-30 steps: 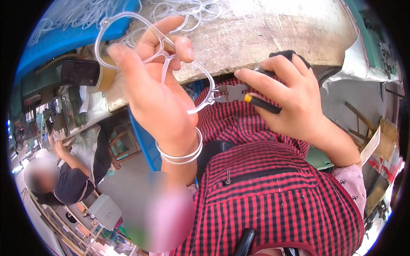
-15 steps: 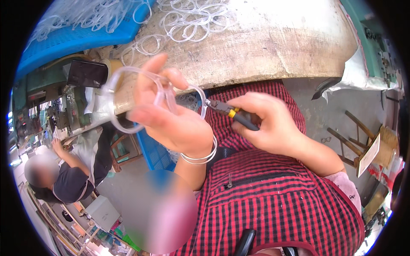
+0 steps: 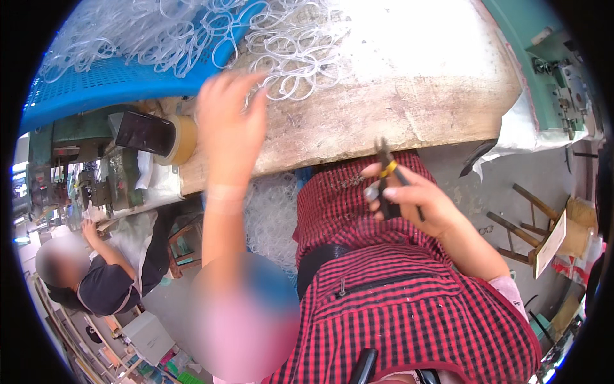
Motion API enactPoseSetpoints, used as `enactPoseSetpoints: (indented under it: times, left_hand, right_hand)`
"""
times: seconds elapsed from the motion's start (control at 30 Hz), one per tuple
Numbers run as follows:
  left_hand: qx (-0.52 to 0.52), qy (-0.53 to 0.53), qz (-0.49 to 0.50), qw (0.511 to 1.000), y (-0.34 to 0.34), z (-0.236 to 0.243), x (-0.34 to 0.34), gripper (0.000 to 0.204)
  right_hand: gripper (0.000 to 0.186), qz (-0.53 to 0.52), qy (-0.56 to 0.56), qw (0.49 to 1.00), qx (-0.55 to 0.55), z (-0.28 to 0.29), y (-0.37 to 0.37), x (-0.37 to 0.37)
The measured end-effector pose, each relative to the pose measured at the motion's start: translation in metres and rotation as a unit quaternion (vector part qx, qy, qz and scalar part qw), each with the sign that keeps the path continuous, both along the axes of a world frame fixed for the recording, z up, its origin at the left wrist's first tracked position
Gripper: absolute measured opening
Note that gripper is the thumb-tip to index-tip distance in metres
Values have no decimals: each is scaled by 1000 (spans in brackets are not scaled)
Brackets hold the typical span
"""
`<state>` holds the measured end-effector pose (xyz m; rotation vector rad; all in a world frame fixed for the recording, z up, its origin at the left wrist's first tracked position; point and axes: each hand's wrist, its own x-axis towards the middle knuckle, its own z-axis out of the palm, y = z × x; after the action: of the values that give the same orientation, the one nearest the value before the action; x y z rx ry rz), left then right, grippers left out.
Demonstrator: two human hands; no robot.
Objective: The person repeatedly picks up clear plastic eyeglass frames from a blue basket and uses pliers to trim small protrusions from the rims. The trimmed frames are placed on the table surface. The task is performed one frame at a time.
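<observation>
left hand [image 3: 227, 121]: fingers spread, blurred, over clear looped plastic rings [image 3: 288, 48] heaped at the far edge of the worn pale wooden table [image 3: 409, 96]. right hand [image 3: 409, 201]: fingers pinching black yellow-banded pliers [image 3: 385, 176] below the near edge.

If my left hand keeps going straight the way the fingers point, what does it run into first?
Most likely the loose pile of clear plastic rings on the worn wooden table. The left hand points up and away over the table's edge, fingertips right beside those rings; the hand is motion-blurred, so depth is uncertain.
</observation>
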<state>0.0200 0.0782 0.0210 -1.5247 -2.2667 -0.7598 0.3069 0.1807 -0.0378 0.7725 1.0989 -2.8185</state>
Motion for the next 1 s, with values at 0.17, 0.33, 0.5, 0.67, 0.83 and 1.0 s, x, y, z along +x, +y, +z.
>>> enactPoseSetpoints:
  times: [0.17,0.33,0.5,0.67,0.83,1.0]
  left_hand:
    - [-52,65,-117,990,96,-66,-41,20]
    - [274,-358,-131,883,53,-19,-7,30]
    - [281,-778,-209,521,2,-11,28,38]
    - [223,-818,-177,501,-10,-5,65,46]
    - [177,-791,-156,564,-5,3,75,55]
    - [171,-773,-148,592,-3,6,80,63]
  right_hand:
    - [47,-28,-41,998,50,14,-17,12]
    - [55,-3,-209,907,365,2,-16,40]
    - [52,-30,-4,649,760,27,2,-4]
    - [67,22,96,522,847,49,18,-27]
    - [65,50,142,454,878,55,28,-33]
    - [59,54,195,359,911,67,42,-40]
